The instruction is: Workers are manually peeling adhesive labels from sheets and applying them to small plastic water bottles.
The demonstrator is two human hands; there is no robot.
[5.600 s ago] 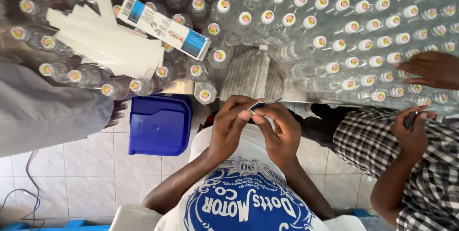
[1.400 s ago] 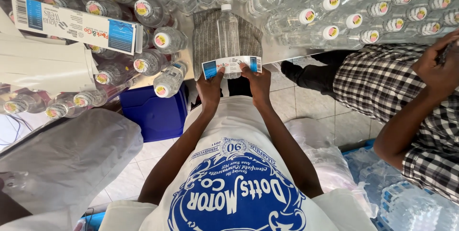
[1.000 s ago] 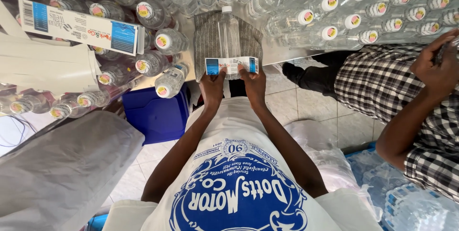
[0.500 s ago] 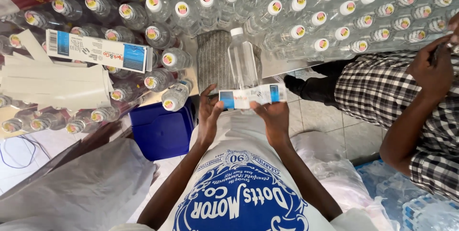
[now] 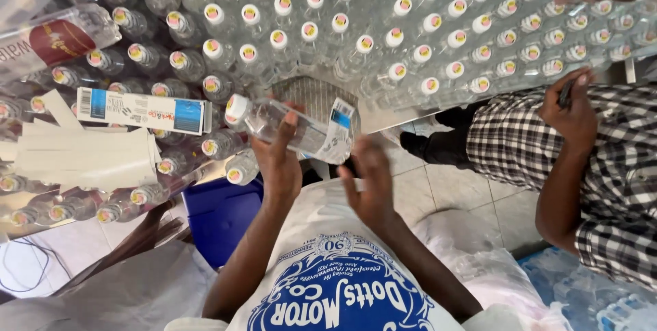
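My left hand [image 5: 277,156] grips a clear plastic bottle [image 5: 291,129] with a white cap, held on its side with the cap pointing left. A blue and white label [image 5: 340,128] is partly wrapped around the bottle's right end and its edge stands off. My right hand [image 5: 369,184] is just below the label with fingers spread, holding nothing. Both hands are in front of a metal table edge packed with capped bottles [image 5: 356,23].
A stack of white label sheets [image 5: 82,156] and a blue and white label strip [image 5: 144,110] lie on bottles at left. A blue bin [image 5: 222,214] stands below the table. A person in a checked shirt [image 5: 616,180] works at right, hands near the bottles.
Both hands earlier held the label stretched flat in front of an upright bottle. Now the left hand holds the bottle sideways with the label on it, and the right hand has let go.
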